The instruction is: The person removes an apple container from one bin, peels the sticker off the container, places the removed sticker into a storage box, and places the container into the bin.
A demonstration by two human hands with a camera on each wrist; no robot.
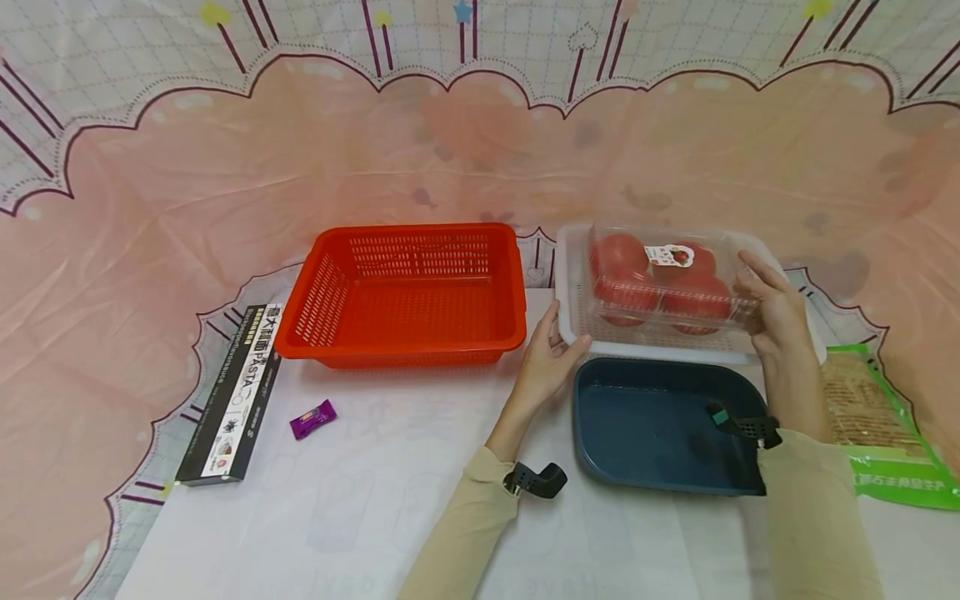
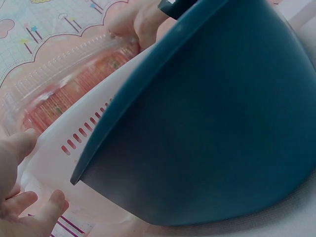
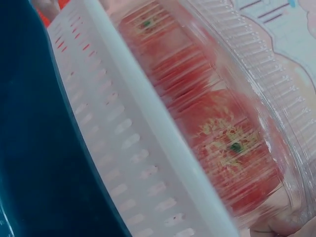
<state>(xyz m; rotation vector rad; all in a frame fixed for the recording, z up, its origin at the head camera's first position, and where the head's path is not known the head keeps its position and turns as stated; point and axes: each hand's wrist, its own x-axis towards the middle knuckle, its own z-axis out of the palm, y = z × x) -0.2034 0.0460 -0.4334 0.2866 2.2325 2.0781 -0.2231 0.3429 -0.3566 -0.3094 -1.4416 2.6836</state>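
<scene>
A clear plastic pack of tomatoes (image 1: 660, 283) is at the white basket (image 1: 570, 325), its label facing up. My right hand (image 1: 780, 321) grips the pack's right end. From the right wrist view, the pack (image 3: 227, 143) shows above the basket's rim (image 3: 163, 133); whether it touches the basket's bottom I cannot tell. At the basket's front left corner is my left hand (image 1: 542, 362), thumb by the rim and the other fingers spread along the side. In the left wrist view, the blue tray (image 2: 207, 128) hides much of the basket.
Left of the white basket stands a red basket (image 1: 405, 360). The dark blue tray (image 1: 667, 425) lies in front, under my right wrist. A black pasta box (image 1: 232, 400) and a purple wrapped sweet (image 1: 313, 419) lie at left. A green-edged food bag (image 1: 892, 467) sits at right.
</scene>
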